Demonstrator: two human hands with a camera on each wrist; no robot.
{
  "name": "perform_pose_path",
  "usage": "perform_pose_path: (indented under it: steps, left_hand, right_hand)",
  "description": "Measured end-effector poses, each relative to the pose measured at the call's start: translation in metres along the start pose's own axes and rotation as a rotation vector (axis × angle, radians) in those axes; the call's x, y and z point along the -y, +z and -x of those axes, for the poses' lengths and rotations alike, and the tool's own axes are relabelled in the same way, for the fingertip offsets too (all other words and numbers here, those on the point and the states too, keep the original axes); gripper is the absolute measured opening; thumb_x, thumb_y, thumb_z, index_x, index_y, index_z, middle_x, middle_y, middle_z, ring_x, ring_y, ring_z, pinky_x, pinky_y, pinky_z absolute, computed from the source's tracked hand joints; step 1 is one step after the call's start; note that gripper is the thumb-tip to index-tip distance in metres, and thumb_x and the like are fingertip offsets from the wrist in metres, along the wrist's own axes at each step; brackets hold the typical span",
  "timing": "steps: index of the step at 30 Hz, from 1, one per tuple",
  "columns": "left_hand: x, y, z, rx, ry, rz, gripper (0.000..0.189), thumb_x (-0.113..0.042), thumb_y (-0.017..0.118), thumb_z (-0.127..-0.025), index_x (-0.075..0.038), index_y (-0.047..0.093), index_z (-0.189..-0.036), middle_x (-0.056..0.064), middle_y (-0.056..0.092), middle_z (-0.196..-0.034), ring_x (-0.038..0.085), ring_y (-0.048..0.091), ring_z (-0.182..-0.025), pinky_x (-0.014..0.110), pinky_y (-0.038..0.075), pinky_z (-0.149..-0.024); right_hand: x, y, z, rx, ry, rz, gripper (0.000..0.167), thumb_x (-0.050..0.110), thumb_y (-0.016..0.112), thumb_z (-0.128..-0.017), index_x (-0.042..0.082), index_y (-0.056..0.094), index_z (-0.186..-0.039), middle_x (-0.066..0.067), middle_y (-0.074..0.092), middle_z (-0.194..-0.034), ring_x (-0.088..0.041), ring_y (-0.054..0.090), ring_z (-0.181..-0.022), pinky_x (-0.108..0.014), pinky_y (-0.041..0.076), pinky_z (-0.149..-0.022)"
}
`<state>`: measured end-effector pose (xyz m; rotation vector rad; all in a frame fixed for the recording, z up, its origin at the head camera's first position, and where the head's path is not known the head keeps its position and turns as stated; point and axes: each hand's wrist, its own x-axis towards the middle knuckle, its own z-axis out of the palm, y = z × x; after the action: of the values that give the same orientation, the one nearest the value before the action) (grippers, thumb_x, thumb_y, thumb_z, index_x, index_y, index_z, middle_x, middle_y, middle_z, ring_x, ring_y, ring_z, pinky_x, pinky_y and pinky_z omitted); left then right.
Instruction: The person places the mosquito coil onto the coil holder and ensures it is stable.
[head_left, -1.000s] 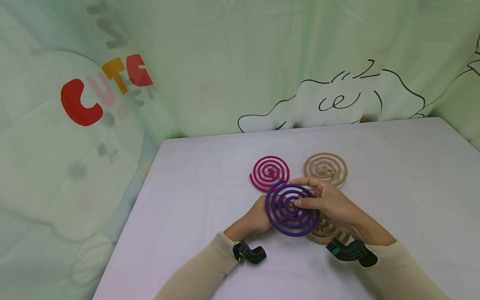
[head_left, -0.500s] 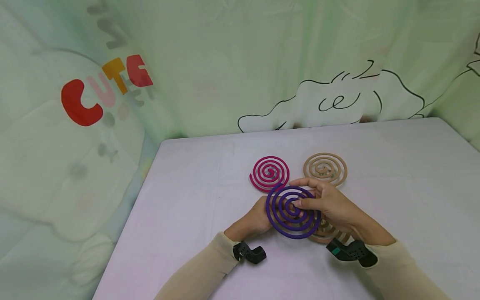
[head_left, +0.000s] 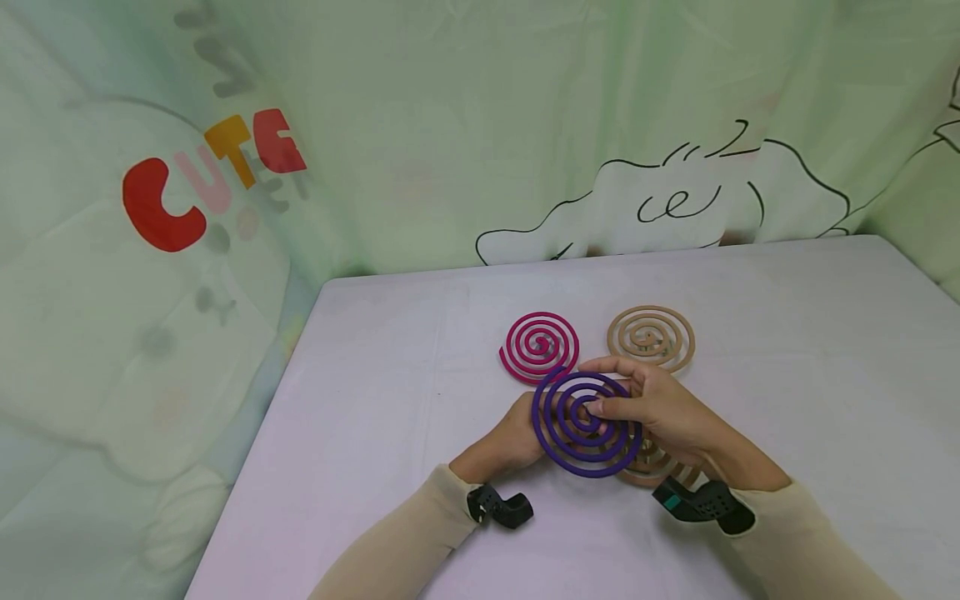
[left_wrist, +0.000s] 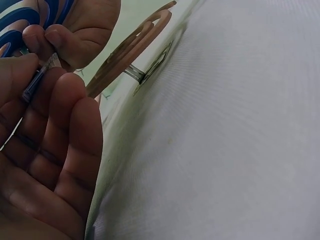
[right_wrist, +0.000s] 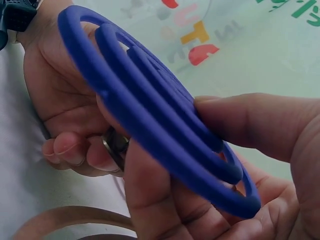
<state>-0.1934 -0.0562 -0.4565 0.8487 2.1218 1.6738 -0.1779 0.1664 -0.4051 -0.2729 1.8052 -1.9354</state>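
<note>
My right hand [head_left: 667, 408] pinches a purple mosquito coil [right_wrist: 145, 130] near its centre, thumb on the upper face and fingers beneath. The coil is held tilted above the table and partly covers my left hand [head_left: 521, 429] in the head view. Under the coil, the left thumb and fingertips pinch a small thin metal coil stand [left_wrist: 35, 82], close to the right fingertips. A tan mosquito coil [left_wrist: 125, 57] stands raised on a metal stand [left_wrist: 134, 73] beneath my right hand, mostly hidden in the head view.
Farther back on the white-covered table [head_left: 405, 358], a pink mosquito coil [head_left: 541, 344] lies to the left and another tan coil [head_left: 647, 337] to the right. A green printed curtain [head_left: 420, 150] hangs behind the table's back edge.
The purple coil has dipped slightly down and to the right since one second ago. Both hands stay almost in place, and the other coils have not moved.
</note>
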Motion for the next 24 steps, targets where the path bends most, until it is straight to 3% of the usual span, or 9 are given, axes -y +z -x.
perform_pose_path:
  steps: [9, 15, 24]
  left_hand:
    - [0.0001, -0.0001, -0.0001, -0.005, 0.038, -0.008, 0.012, -0.004, 0.070, -0.094, 0.007, 0.067, -0.095, 0.019, 0.065, -0.087, -0.001, 0.051, -0.076, 0.018, 0.047, -0.073]
    - [0.0023, -0.0011, -0.0003, -0.053, 0.085, -0.033, 0.012, -0.005, 0.070, -0.095, 0.007, 0.068, -0.099, 0.023, 0.072, -0.096, -0.002, 0.056, -0.081, 0.019, 0.052, -0.079]
    - [0.0062, 0.0012, -0.0005, -0.060, 0.059, -0.030, 0.014, -0.005, 0.069, -0.096, 0.007, 0.069, -0.102, 0.024, 0.073, -0.099, -0.002, 0.055, -0.080, 0.018, 0.052, -0.078]
  right_hand:
    - [0.0000, 0.0012, -0.0008, -0.004, -0.008, 0.030, 0.055, 0.003, 0.073, -0.094, -0.004, 0.047, -0.142, -0.020, 0.069, -0.125, -0.023, 0.071, -0.109, -0.040, 0.061, -0.086]
    - [0.0044, 0.0013, -0.0063, 0.020, -0.012, 0.035, 0.057, 0.004, 0.073, -0.094, -0.006, 0.045, -0.143, -0.018, 0.070, -0.122, -0.022, 0.071, -0.108, -0.037, 0.061, -0.086]
    - [0.0029, 0.0000, -0.0061, 0.017, -0.001, 0.019, 0.057, 0.003, 0.073, -0.093, -0.007, 0.044, -0.141, -0.017, 0.071, -0.122, -0.023, 0.072, -0.108, -0.038, 0.061, -0.087]
